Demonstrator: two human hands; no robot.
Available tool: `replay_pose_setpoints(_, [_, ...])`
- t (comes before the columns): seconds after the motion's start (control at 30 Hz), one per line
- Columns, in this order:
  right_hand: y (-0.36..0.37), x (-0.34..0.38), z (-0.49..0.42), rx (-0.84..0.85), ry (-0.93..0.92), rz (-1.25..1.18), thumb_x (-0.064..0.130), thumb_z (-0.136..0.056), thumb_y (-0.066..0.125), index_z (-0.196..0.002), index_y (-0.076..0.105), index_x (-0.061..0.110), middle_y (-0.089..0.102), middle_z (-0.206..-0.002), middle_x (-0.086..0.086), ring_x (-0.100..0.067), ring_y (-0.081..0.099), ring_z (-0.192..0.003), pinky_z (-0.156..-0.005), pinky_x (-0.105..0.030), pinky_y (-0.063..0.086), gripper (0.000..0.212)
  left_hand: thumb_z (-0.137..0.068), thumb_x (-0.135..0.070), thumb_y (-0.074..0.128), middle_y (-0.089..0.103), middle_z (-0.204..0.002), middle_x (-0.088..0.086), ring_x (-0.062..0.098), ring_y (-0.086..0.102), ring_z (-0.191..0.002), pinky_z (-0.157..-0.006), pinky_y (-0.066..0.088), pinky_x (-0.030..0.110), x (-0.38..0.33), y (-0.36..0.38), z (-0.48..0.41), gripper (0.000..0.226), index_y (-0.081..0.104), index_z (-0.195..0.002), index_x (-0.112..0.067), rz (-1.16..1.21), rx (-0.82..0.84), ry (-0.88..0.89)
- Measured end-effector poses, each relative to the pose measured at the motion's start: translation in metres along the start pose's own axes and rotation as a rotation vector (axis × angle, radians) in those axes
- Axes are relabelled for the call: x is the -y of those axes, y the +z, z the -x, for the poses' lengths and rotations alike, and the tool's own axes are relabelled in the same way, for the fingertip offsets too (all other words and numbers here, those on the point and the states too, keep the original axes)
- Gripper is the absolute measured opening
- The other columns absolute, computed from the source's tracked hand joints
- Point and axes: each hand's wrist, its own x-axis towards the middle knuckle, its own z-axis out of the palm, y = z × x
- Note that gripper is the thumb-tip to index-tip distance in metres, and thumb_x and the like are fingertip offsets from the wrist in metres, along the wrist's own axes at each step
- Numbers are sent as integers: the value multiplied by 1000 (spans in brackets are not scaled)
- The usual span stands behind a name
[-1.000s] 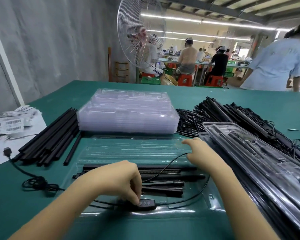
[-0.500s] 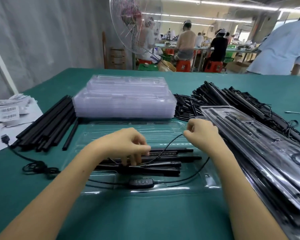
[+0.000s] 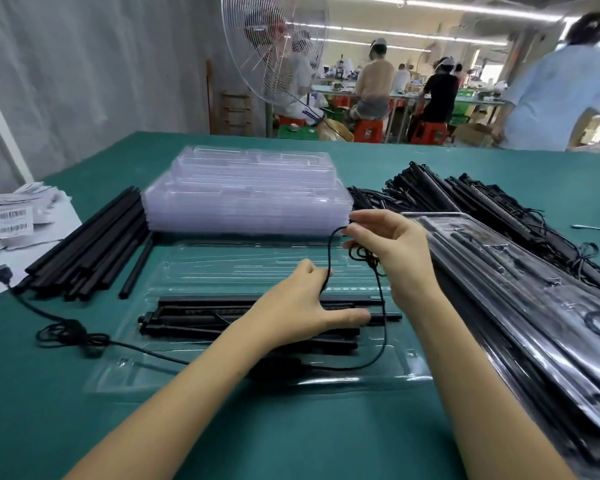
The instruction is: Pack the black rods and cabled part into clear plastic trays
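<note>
Over the clear tray point(image 3: 125, 372) on the green worktop point(image 3: 291, 427), we see both hands raised on the black cable point(image 3: 384, 327) — the left hand point(image 3: 302, 306) pinches one strand, and the right hand point(image 3: 392, 251) grips a small gathered coil. Black rods point(image 3: 222, 318) lie in the tray. The cable drops to its controller point(image 3: 278, 370) at the tray's near edge — the plug end trails off left.

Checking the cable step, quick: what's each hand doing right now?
Left hand: pinching the black cable.
Right hand: holding a bunched coil of the same cable.
</note>
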Motion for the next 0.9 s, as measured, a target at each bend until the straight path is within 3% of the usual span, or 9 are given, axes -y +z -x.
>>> replay_pose_setpoints(0.1, [-3,-5,-1,-66,-139,310,10,-79,74,-88,71,14,72,-80,1,-12,67,-70,-68,-23,55,11,-69,-76,55,55,-75,-9,8,54,-70,-66,48,35,2,4,0,57,57,-94,-25,-16,-25,23])
replay_pose_setpoints(0.23, [-15,-6,-3,-55,-224,761,19,-82,71,-90,69,19,66,-78,11,-3,57,-65,-69,-33,53,8,-97,-36,50,64,-72,-3,5,53,-56,-58,42,23,11,6,-6,32,62,-85,-9,5,-34,50])
replay_pose_setpoints(0.3, [-24,-2,-4,18,-133,960,27,-83,70,-85,67,21,65,-79,11,-6,59,-69,-72,-35,54,7,-97,-29,52,63,-68,-5,-1,51,-45,-46,39,14,15,2,-5,25,65,-86,-11,120,12,29])
replay_pose_setpoints(0.43, [-45,9,-3,310,289,1224,38,-78,73,-75,67,19,71,-86,-1,-13,65,-79,-75,-32,55,21,-92,-20,61,65,-69,-3,3,57,-50,-42,42,18,25,-3,-2,11,70,-92,-14,362,81,3])
replay_pose_setpoints(0.5, [-50,14,2,417,420,1275,22,-78,74,-83,73,16,67,-71,2,-8,59,-63,-57,-18,49,8,-91,-14,62,68,-71,-4,4,59,-53,-45,44,18,27,-6,-1,9,70,-94,-16,449,128,8])
replay_pose_setpoints(0.57, [-50,19,3,443,456,1283,6,-79,67,-87,74,14,60,-62,4,-6,52,-53,-44,-15,41,13,-92,-8,59,71,-80,1,4,62,-58,-48,47,18,29,-10,0,15,68,-100,-18,499,180,14])
replay_pose_setpoints(0.67, [-51,27,4,393,415,1272,5,-84,61,-87,73,19,57,-64,8,-4,49,-57,-46,-15,36,19,-92,-6,59,72,-92,7,10,68,-65,-51,50,19,33,-22,2,21,69,-102,-22,544,195,33])
replay_pose_setpoints(0.8, [-53,36,8,332,407,1244,3,-87,54,-92,74,24,60,-69,7,-3,46,-56,-41,-13,33,29,-86,-12,68,69,-70,-11,3,59,-54,-47,46,18,44,-45,7,18,74,-85,-29,366,93,44])
replay_pose_setpoints(0.9, [-56,42,12,280,433,1240,-3,-86,49,-95,75,21,55,-59,9,-6,41,-49,-30,-9,26,37,-85,-12,69,67,-68,-7,5,61,-57,-50,47,19,46,-49,10,17,74,-83,-27,330,192,32])
